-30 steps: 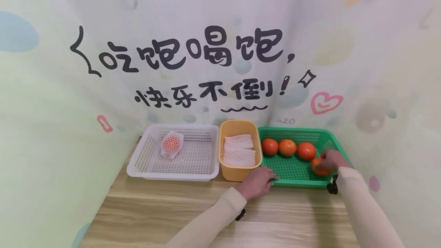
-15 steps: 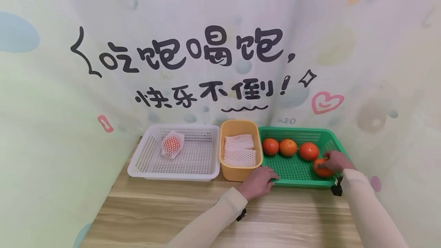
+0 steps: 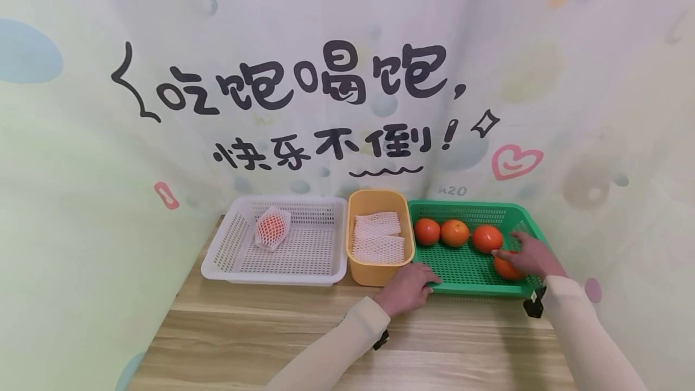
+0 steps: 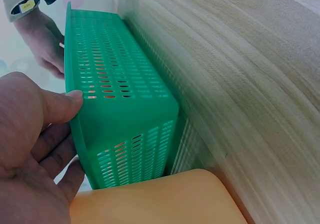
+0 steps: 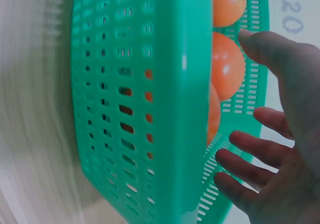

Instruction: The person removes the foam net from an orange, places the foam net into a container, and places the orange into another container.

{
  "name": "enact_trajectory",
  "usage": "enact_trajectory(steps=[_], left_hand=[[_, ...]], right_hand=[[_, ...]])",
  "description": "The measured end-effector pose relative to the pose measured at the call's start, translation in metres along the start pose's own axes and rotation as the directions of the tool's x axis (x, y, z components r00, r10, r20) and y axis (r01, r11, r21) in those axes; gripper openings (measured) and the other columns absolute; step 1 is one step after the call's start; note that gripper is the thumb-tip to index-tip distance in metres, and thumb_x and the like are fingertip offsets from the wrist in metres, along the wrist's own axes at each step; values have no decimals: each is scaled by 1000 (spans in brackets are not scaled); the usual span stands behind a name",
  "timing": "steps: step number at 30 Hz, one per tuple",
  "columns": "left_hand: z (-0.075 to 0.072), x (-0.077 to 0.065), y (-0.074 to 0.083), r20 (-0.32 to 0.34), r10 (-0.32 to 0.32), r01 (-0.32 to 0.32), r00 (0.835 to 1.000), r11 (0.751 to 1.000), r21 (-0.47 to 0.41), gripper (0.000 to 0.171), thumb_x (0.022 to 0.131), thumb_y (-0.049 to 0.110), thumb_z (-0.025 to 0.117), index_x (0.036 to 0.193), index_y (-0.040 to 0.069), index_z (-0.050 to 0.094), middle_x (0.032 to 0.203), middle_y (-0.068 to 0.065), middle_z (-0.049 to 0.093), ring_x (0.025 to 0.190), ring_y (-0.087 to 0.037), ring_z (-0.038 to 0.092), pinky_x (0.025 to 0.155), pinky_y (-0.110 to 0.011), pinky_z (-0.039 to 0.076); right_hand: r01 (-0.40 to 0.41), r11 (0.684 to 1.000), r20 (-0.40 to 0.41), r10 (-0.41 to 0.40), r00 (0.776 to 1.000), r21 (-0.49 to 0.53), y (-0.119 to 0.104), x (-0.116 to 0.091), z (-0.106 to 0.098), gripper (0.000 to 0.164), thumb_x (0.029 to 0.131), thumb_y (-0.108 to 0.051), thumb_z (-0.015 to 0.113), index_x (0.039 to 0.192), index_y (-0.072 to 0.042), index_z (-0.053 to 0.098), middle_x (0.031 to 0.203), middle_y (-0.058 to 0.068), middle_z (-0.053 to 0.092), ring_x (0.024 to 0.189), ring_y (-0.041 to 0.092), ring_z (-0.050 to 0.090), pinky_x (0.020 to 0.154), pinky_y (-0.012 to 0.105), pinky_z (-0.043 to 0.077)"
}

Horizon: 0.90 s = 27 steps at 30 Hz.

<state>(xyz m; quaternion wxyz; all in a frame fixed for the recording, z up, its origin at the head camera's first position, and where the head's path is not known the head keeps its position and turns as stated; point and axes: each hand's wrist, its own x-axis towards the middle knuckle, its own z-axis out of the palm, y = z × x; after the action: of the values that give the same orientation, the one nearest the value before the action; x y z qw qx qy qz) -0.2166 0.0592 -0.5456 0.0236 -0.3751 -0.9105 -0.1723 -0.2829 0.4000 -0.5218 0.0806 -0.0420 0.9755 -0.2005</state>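
My left hand [image 3: 406,288] grips the near left corner of the green basket [image 3: 472,289]; in the left wrist view its thumb [image 4: 67,106] lies on the outside and the other fingers go over the rim. Inside the basket, on the right, my right hand [image 3: 536,257] hovers with spread fingers over the nearest tomato [image 3: 506,268]. In the right wrist view the right hand [image 5: 290,149] holds nothing. Another tomato [image 3: 487,239] sits just behind that one. Two more, a red tomato [image 3: 427,232] and an orange-red tomato [image 3: 454,233], lie side by side at the back left.
Left of the green basket stands a yellow bin [image 3: 380,271] with white foam net sleeves [image 3: 378,249] in it. Farther left, a white basket [image 3: 274,277] holds one netted fruit [image 3: 272,228]. All three stand on a wooden table [image 3: 250,330] against a printed curtain [image 3: 304,11].
The right hand has let go of the nearest tomato, and its fingers have spread. That tomato sits slightly farther right than a second ago. The left hand stays at the basket corner.
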Motion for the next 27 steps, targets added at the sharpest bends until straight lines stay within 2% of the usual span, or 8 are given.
enact_trajectory(steps=[7, 13, 16, 23, 26, 27], left_hand=[[-1, 1, 3, 2, 2, -3, 1000, 1000, 22, 29, 98, 15, 67, 125, 22, 74, 123, 10, 72, 119, -8, 63, 103, -18, 49], [0, -2, 5, -11, 7, -6, 1000, 1000, 16, 28, 98, 13, 68, 125, 21, 74, 123, 10, 72, 119, -7, 63, 104, -17, 49], [-1, -3, 6, -4, -5, 5, 1000, 1000, 15, 29, 99, 14, 67, 126, 22, 73, 124, 10, 71, 120, -7, 62, 104, -17, 49], [-2, -7, 8, 11, -23, 22, 1000, 998, 56, 30, 100, 18, 66, 129, 23, 71, 127, 10, 68, 121, -6, 58, 103, -16, 49], [-2, -10, 8, -2, -13, 14, 1000, 998, 69, 30, 101, 21, 65, 131, 22, 70, 129, 9, 67, 124, -6, 56, 105, -17, 48], [-2, -11, 8, -9, -10, 11, 1000, 998, 64, 30, 101, 23, 65, 131, 21, 69, 130, 8, 66, 126, -7, 56, 106, -18, 48]], right_hand=[[42, 999, -109, -45, 993, -22, -16, -10, 4, 97, 93, -65, 63, 150, 9, 38, 151, 41, 36, 135, 63, 32, 106, 77, 36], [88, 995, -177, -93, 980, -36, -36, -23, 14, 93, 93, -63, 64, 152, 4, 38, 153, 38, 34, 136, 64, 29, 104, 81, 31], [147, 989, -220, -150, 964, -34, -49, -30, 18, 87, 93, -55, 69, 151, 3, 40, 154, 38, 34, 134, 65, 32, 104, 81, 32], [298, 954, -323, -295, 899, -41, -77, -40, 31, 83, 88, -41, 80, 152, -2, 43, 153, 29, 43, 128, 58, 45, 97, 76, 43], [323, 945, -324, -320, 890, -48, -88, -46, 38, 85, 87, -41, 81, 153, -4, 42, 154, 26, 42, 131, 55, 44, 96, 75, 45], [323, 945, -313, -322, 894, -49, -91, -48, 40, 86, 87, -42, 80, 154, -6, 41, 155, 26, 41, 132, 54, 43, 96, 75, 45]])
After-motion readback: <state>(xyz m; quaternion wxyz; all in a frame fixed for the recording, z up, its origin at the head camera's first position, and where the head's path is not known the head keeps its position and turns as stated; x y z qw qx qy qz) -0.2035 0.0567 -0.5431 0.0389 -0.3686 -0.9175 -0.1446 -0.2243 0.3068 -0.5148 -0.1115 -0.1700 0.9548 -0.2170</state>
